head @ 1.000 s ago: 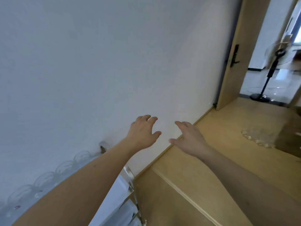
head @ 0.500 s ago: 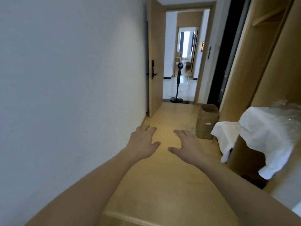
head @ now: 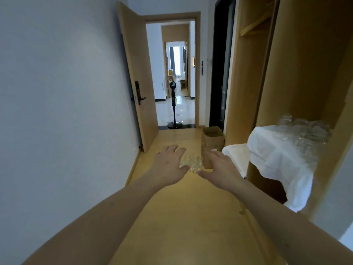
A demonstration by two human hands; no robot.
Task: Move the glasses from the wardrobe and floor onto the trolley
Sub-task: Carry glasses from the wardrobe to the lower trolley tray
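- Head view is looking down a narrow room, with both bare arms reaching forward over the wooden floor [head: 191,217].
- The left hand [head: 168,167] is hovering palm down, its fingers spread wide and holding nothing.
- The right hand [head: 219,169] is hovering just beside it, fingers likewise spread and relaxed, gripping nothing.
- A cluster of clear glasses on the floor [head: 192,163] is showing in the gap between the two hands, farther along the boards and close to a cardboard box [head: 213,139].
- More glasses on the shelf [head: 303,131] are sitting inside the open wardrobe [head: 305,73] on the right, resting on a white cloth [head: 277,159] that is draping over the shelf edge.
- An open wooden door [head: 139,77] is standing at the far end, and a standing fan [head: 172,104] is showing beyond the doorway.
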